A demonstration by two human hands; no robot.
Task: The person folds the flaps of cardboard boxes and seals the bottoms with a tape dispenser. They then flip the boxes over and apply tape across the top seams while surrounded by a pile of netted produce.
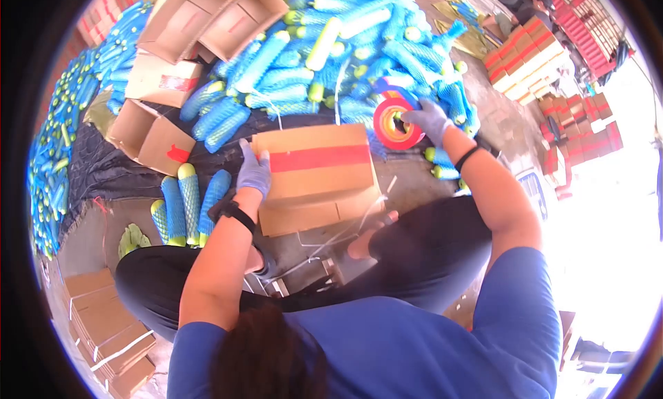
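Observation:
A cardboard box (318,181) lies in front of me between my legs, with a band of red tape (320,158) across its top panel. Gloved, my left hand (254,171) grips the box's left edge, fingers along the side. My right hand (431,121), gloved too, is closed on a tape dispenser (392,94) carrying a large roll of red tape (398,124), held just off the box's right corner. The grip on the handle is partly hidden by the roll.
Long green vegetables in blue foam nets (286,78) pile up beyond the box. Several netted ones (188,204) lie at its left. Open cartons (153,137) stand left and behind. Flattened cardboard (110,323) is bundled at lower left; taped boxes (528,57) are stacked at far right.

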